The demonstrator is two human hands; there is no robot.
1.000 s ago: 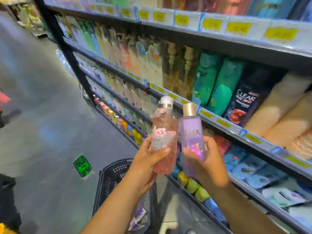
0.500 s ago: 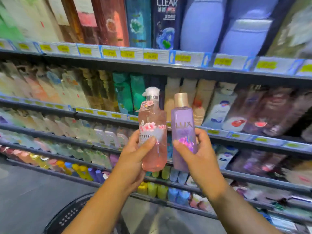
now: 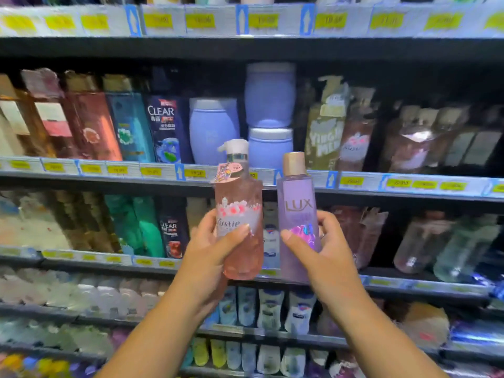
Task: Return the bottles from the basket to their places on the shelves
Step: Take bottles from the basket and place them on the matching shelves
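My left hand grips a pink pump bottle with a white pump top and a flowered label, held upright. Right beside it, my right hand grips a purple LUX bottle with a gold cap, also upright. Both bottles are raised side by side in front of the store shelves, level with the second and third rows. Similar pink bottles stand on the upper right shelf. The basket is out of view.
Dark shelves packed with shampoo and body wash bottles fill the view, with yellow price tags along each edge. Blue-violet bottles stand behind the held ones. Several lower rows hold smaller bottles.
The view has turned from the aisle and basket to face the shelves head-on and lifted higher. Both hands still hold their bottles upright, side by side. The basket has left the view.
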